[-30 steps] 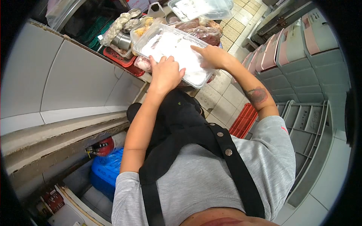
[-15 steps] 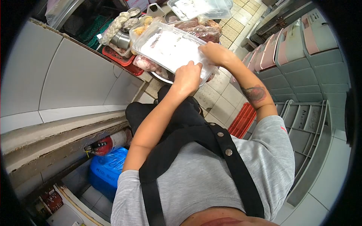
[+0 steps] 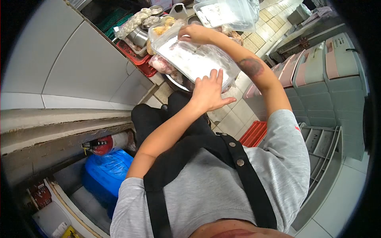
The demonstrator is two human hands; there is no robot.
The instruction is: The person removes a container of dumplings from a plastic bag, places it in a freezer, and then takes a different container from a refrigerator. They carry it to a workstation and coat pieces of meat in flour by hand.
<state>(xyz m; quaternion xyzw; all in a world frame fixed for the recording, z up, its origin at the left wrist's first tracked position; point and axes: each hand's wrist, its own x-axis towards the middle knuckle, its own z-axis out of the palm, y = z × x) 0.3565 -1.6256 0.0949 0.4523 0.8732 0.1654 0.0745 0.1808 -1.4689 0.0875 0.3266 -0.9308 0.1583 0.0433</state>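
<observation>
A clear plastic tub (image 3: 180, 73) with white contents (image 3: 194, 61) rests tilted on top of other food items. Wrinkled clear plastic film (image 3: 224, 57) lies along its far right side. My left hand (image 3: 208, 93) is open at the tub's near edge, with fingers spread and fingertips over the white contents. My right hand (image 3: 192, 33) reaches across to the tub's far left edge. Its fingers are bent and drawn together there; what lies between them is hidden.
Bagged meat (image 3: 162, 65), a red tray (image 3: 137, 57), a metal container (image 3: 139, 37) and a bag of pale round pieces (image 3: 137, 22) crowd round the tub. Another clear tub (image 3: 222, 15) stands behind. Grey-and-pink drawers (image 3: 341, 59) line the right; a red crate (image 3: 254, 133) is nearer.
My right hand has moved from the tub's right end to its far left edge. My left hand has shifted slightly nearer me, its fingers now spread. The view has shifted a little.
</observation>
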